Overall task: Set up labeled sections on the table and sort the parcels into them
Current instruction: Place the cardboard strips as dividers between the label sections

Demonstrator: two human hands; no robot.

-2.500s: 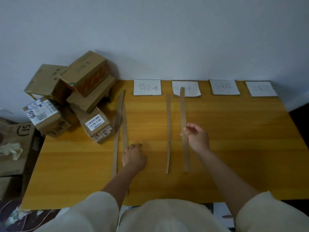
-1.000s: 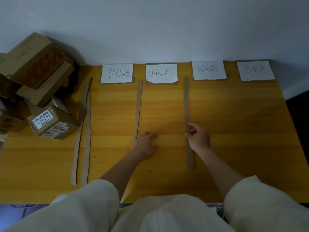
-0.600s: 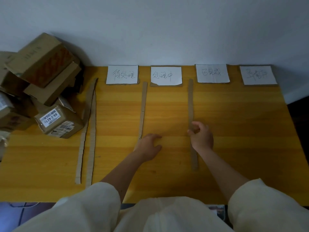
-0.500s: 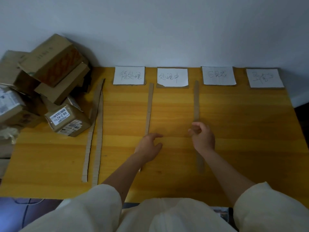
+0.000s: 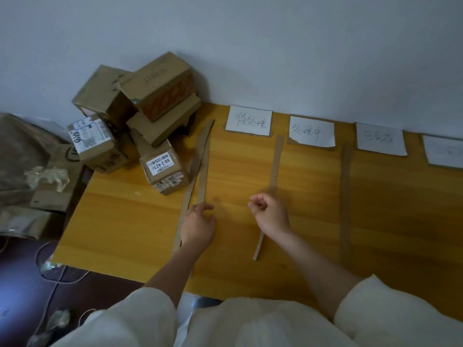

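Left hand [image 5: 198,227] covers strip [image 5: 200,169] ends.

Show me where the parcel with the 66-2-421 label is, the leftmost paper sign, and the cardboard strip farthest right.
parcel with the 66-2-421 label [image 5: 164,171], head view, top face by its white label.
leftmost paper sign [image 5: 248,120], head view, middle of the sheet.
rightmost cardboard strip [image 5: 346,196], head view, midway along its length.

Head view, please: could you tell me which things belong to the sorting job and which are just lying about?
For the job:
paper labels
cardboard strips
parcels
table

Lying about:
crumpled plastic
flattened cardboard
cable
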